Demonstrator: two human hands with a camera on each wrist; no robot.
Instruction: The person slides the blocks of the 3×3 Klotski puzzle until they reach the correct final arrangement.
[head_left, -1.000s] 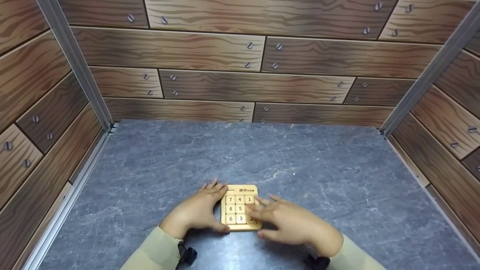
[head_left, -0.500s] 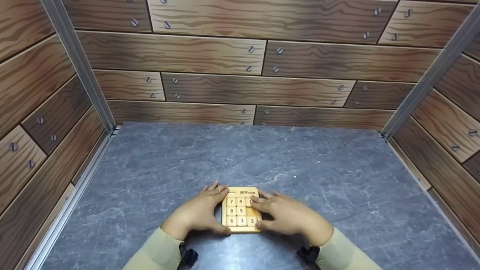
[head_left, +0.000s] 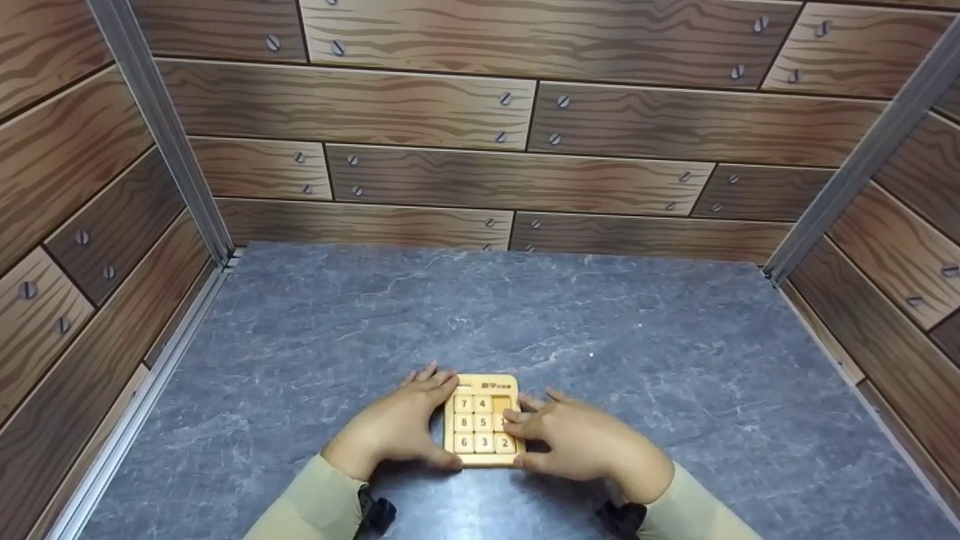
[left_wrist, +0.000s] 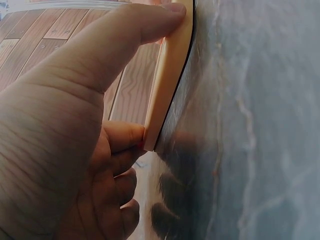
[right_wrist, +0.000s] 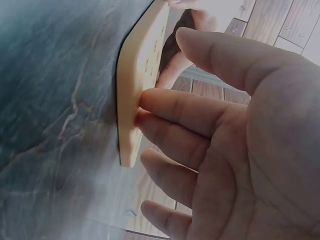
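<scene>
I've a yellow rectangular number-tile puzzle (head_left: 480, 460), prob. plastic, on the grey marbled tabletop (head_left: 600, 300) btwn my hands. L hand (head_left: 397, 420) clamps its left side; R hand (head_left: 581, 439), fingers outstretched, touches a small yellow square tile (head_left: 499, 423), mid. right col. Best: brace w/ L, press lightly, slide straight.

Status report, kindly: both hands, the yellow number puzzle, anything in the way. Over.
Left hand holds yellow number puzzle by left side. Right hand on middle-right tile, partly blocking view. Top-right slot without tile.
</scene>
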